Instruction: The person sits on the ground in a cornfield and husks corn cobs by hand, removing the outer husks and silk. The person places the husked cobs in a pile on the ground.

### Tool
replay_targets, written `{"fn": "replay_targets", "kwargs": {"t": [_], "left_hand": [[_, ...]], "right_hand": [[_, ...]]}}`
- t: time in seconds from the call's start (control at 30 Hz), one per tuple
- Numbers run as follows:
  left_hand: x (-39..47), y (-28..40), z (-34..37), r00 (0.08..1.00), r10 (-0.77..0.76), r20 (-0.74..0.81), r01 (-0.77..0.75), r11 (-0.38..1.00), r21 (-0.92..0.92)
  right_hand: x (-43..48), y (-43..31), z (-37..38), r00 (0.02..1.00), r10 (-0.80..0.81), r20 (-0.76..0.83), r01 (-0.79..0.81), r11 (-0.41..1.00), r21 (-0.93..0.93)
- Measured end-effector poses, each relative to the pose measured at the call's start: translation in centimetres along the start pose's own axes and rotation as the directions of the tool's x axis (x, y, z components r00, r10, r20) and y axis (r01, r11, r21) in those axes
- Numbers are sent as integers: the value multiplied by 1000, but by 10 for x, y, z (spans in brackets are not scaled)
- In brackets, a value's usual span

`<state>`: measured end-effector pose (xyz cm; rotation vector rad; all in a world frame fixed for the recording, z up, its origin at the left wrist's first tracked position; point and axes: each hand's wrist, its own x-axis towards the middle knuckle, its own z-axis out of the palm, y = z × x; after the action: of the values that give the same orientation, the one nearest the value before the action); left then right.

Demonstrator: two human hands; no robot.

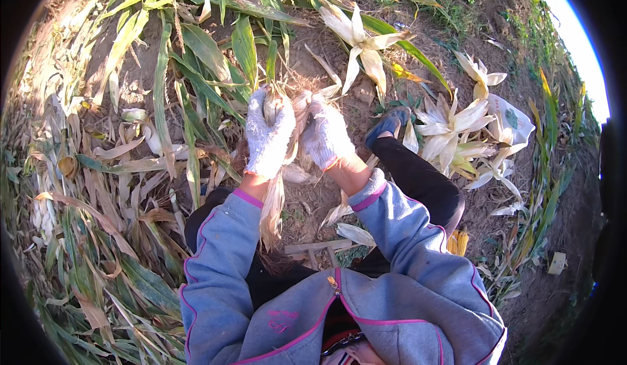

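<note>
My left hand (268, 132), in a white knitted work glove, grips a corn ear in its husk (271, 108) near the centre of the view. Just to its right, my right hand (325, 132), gloved the same way, is closed on dry corn husk (302, 101) at the fingertips. Long pale husk leaves (273, 208) hang down between my wrists. Brown corn silk (299, 82) shows above the fingers. How much of the ear is covered cannot be told, as the gloves hide part of it.
Cut corn stalks and leaves (196, 46) lie ahead and to the left. Opened husks (448, 125) are piled at the right beside a white printed bag (512, 120). A yellow corn cob (458, 242) lies near my right elbow. A small wooden frame (318, 247) is between my legs.
</note>
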<state>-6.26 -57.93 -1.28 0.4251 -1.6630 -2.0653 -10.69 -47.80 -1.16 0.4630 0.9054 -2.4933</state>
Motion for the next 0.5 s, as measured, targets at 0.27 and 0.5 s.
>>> {"fn": "replay_targets", "kwargs": {"t": [0.27,0.5], "left_hand": [[12,-2,-15,896,-439,-65,354,794,-494],[28,14,-42,876,-478,69,332,491,-805]], "right_hand": [[-43,-20,12,982,161,97,-142,974,-179],[-112,-52,-118,715,258,650,694,-152,-704]]}}
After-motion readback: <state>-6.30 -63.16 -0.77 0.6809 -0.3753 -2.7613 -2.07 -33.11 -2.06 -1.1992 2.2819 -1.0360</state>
